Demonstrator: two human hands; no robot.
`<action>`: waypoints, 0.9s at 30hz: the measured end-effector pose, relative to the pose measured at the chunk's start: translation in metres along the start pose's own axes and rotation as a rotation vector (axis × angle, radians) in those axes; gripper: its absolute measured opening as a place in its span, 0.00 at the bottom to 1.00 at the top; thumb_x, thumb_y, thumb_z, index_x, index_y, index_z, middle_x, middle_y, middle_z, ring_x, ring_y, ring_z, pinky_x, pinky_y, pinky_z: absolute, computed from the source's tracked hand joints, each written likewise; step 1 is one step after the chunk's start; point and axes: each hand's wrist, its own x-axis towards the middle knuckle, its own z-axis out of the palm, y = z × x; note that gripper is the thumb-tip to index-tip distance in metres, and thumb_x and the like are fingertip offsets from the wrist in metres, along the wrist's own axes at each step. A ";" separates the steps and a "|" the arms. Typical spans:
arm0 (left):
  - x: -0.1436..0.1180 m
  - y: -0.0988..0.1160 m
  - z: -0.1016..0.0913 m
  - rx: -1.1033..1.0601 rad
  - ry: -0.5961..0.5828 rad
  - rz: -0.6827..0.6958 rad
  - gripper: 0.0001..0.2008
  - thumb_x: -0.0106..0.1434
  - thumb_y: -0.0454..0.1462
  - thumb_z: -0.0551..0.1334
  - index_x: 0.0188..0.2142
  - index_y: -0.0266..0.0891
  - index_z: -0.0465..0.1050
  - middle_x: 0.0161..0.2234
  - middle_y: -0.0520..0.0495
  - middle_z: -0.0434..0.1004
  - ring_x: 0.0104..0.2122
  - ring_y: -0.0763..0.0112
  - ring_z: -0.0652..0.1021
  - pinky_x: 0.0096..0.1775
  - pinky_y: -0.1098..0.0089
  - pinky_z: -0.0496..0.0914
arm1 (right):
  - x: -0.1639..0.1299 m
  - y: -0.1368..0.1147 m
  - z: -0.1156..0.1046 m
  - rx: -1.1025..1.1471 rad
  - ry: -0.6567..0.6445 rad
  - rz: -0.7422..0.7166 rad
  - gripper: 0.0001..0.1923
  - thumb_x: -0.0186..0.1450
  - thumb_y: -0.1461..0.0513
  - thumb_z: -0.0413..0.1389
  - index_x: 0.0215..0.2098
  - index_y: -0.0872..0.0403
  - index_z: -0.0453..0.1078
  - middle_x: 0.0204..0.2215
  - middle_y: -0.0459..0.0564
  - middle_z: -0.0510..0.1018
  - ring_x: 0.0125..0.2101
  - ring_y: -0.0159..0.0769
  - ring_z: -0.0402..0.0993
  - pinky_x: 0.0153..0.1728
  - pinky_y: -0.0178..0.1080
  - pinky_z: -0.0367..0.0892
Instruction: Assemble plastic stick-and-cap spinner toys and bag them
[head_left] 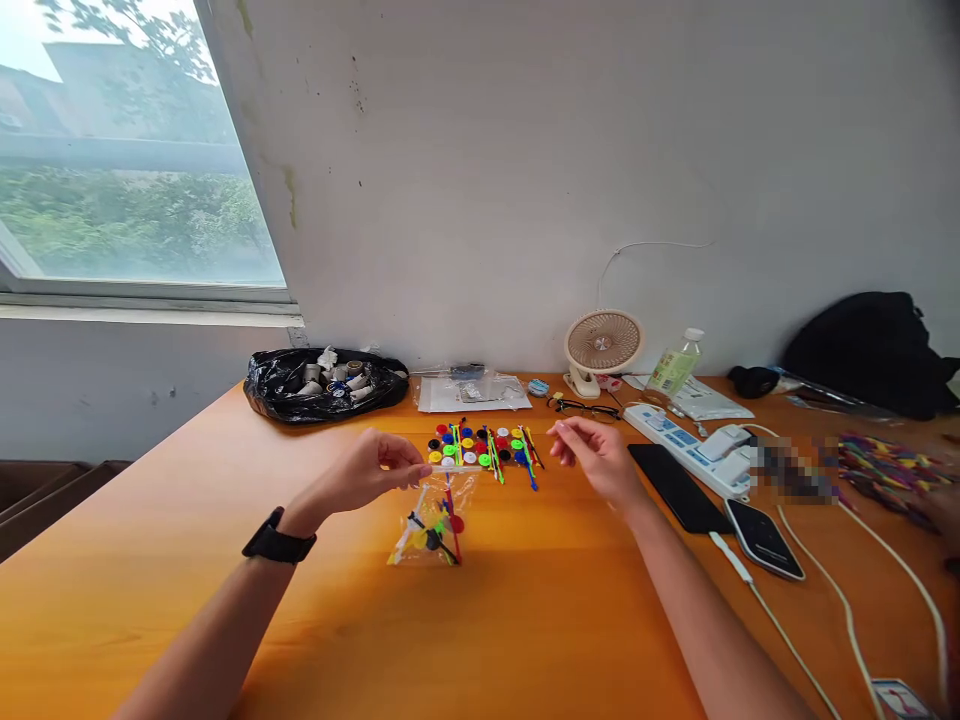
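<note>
We see a small clear plastic bag [433,525] hanging just above the orange worktop [525,620], its lower corners seeming to brush the surface. Through the film show a red stick, a white stick, a red disc, a black disc and bits of yellow and green. The bag's top edge is a stiff white strip, level with the left hand [371,472].

The left hand's fingers [411,470] are pinched together on the left end of that strip, thumb against fingertips, and carry the bag. A black watch [279,542] sits on that wrist.

The right hand [596,458] floats to the right of the bag, well apart from it. Its fingers [564,432] are loosely curled and half open, with the thumb and forefinger close together; we think they hold nothing, though the view is too small to be sure.

Just behind the bag lies a spread of coloured caps and sticks [484,447], red, blue, yellow, green, black and white. Farther behind the bag and to its left a black bin bag [322,385] holds grey rolls. Behind the bag to the right stand a small fan [602,347], a bottle [675,365] and a pair of glasses [581,407]. To the right of the bag lie a power strip [686,445] and two dark phones [679,487], with white cables running off.
</note>
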 end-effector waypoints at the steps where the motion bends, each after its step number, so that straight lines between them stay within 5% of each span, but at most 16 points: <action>1: -0.003 0.002 -0.009 0.062 0.010 -0.008 0.17 0.65 0.50 0.67 0.34 0.37 0.83 0.28 0.47 0.83 0.27 0.72 0.78 0.31 0.74 0.71 | 0.004 0.005 -0.008 -0.045 0.033 0.013 0.21 0.69 0.45 0.58 0.37 0.54 0.76 0.26 0.49 0.78 0.25 0.34 0.71 0.27 0.35 0.66; 7: -0.019 0.009 -0.063 0.486 0.201 0.026 0.18 0.67 0.51 0.64 0.34 0.41 0.84 0.27 0.50 0.82 0.26 0.71 0.76 0.31 0.74 0.69 | 0.005 0.028 -0.013 -0.589 -0.101 -0.010 0.14 0.68 0.54 0.56 0.30 0.53 0.75 0.24 0.49 0.78 0.25 0.36 0.71 0.28 0.36 0.60; 12: -0.024 0.003 -0.097 0.976 0.378 0.105 0.17 0.70 0.47 0.59 0.33 0.41 0.82 0.26 0.49 0.80 0.25 0.69 0.76 0.28 0.71 0.63 | -0.002 0.026 0.002 -0.754 -0.154 -0.016 0.13 0.69 0.56 0.54 0.31 0.52 0.75 0.24 0.46 0.79 0.24 0.34 0.70 0.27 0.35 0.55; 14: -0.023 -0.012 -0.093 1.161 0.420 0.157 0.17 0.71 0.41 0.56 0.31 0.41 0.80 0.27 0.46 0.80 0.29 0.64 0.77 0.29 0.70 0.62 | -0.003 0.025 0.003 -0.762 -0.166 -0.027 0.13 0.70 0.56 0.54 0.31 0.52 0.74 0.24 0.45 0.79 0.24 0.34 0.70 0.27 0.35 0.54; 19: -0.027 -0.073 -0.052 1.259 0.230 0.271 0.15 0.68 0.28 0.55 0.35 0.39 0.80 0.35 0.40 0.83 0.40 0.55 0.79 0.36 0.64 0.69 | -0.004 0.025 0.004 -0.767 -0.207 -0.040 0.13 0.71 0.57 0.54 0.31 0.52 0.75 0.24 0.45 0.78 0.24 0.34 0.69 0.27 0.35 0.54; 22: -0.036 -0.095 -0.034 1.228 0.290 0.237 0.15 0.72 0.35 0.56 0.33 0.40 0.80 0.36 0.41 0.82 0.40 0.54 0.79 0.39 0.61 0.71 | -0.005 0.024 0.004 -0.764 -0.212 -0.045 0.13 0.71 0.57 0.53 0.31 0.52 0.75 0.23 0.45 0.78 0.24 0.34 0.69 0.27 0.35 0.53; 27: -0.039 -0.095 -0.032 1.066 0.421 0.176 0.19 0.75 0.46 0.54 0.37 0.41 0.80 0.42 0.41 0.82 0.42 0.56 0.79 0.45 0.59 0.73 | -0.005 0.022 0.004 -0.784 -0.195 -0.070 0.13 0.71 0.58 0.53 0.30 0.52 0.74 0.24 0.46 0.78 0.24 0.34 0.69 0.28 0.35 0.52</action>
